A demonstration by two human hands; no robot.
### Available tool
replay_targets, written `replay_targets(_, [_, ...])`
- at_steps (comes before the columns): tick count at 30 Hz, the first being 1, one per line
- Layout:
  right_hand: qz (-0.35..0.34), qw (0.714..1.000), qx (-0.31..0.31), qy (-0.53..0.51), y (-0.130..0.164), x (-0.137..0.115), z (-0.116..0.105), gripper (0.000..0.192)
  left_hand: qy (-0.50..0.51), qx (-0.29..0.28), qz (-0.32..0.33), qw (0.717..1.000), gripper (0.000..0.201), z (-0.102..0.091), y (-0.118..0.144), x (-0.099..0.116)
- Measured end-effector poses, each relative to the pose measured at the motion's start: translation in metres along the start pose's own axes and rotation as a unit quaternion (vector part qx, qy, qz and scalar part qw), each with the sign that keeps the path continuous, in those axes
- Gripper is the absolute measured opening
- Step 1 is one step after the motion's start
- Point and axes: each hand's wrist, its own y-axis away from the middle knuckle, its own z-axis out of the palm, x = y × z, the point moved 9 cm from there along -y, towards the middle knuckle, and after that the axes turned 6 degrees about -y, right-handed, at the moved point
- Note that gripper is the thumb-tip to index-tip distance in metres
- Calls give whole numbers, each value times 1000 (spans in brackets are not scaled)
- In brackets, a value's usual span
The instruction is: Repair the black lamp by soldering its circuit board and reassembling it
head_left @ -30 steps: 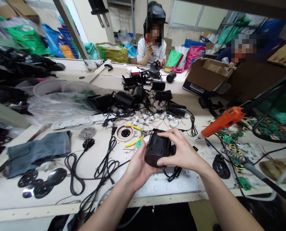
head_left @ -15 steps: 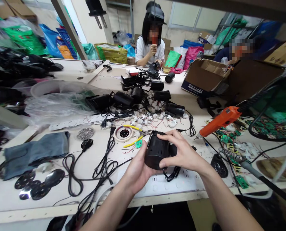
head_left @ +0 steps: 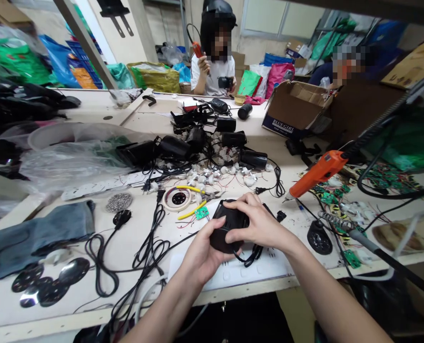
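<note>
Between my two hands is a black plastic housing (head_left: 229,229), rounded, with a black cord coming out below it. My left hand (head_left: 202,252) is closed around its left side and underside, thumb on the near face. My right hand (head_left: 256,221) grips it from the right, with fingers over the top and the thumb on the front. A white power strip (head_left: 229,274) lies beneath my hands. Just beyond are yellow-handled pliers (head_left: 192,210), a small green circuit board (head_left: 202,213) and a roll of tape (head_left: 164,202).
An orange electric screwdriver (head_left: 317,175) hangs at right, near a soldering iron (head_left: 372,247). Black housings (head_left: 174,146) and white motors are piled behind. Coiled cords (head_left: 151,243), black discs (head_left: 74,270) and blue cloth (head_left: 44,231) lie left. A co-worker (head_left: 215,62) sits opposite.
The housing has tilted in my hands, and my left thumb has moved onto its near face. The view has shifted slightly right. The co-worker's orange screwdriver has moved to the left.
</note>
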Motion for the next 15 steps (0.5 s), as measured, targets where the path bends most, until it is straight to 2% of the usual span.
replay_targets(2, [-22,999,23,-23,-1,-3,-7,58,18,-15,-17,1000,23,-1,-3,1])
replay_targets(4, [-49,992,93,-77,1,-3,-27,44,38,-30,-40,998,32,-3,-5,2])
replay_targets(6, [-33,969,195,-148,6,10,-50,44,59,-46,-64,995,43,-5,-5,1])
replay_targets(8, [18,941,266,-208,13,33,-60,51,78,-62,-84,992,53,-6,-6,-1])
replay_targets(11, [71,928,257,-260,14,56,-45,60,93,-74,-102,988,61,-5,-5,-6])
replay_targets(15, [98,931,213,-278,14,64,-17,60,95,-67,-108,987,65,1,-6,-10])
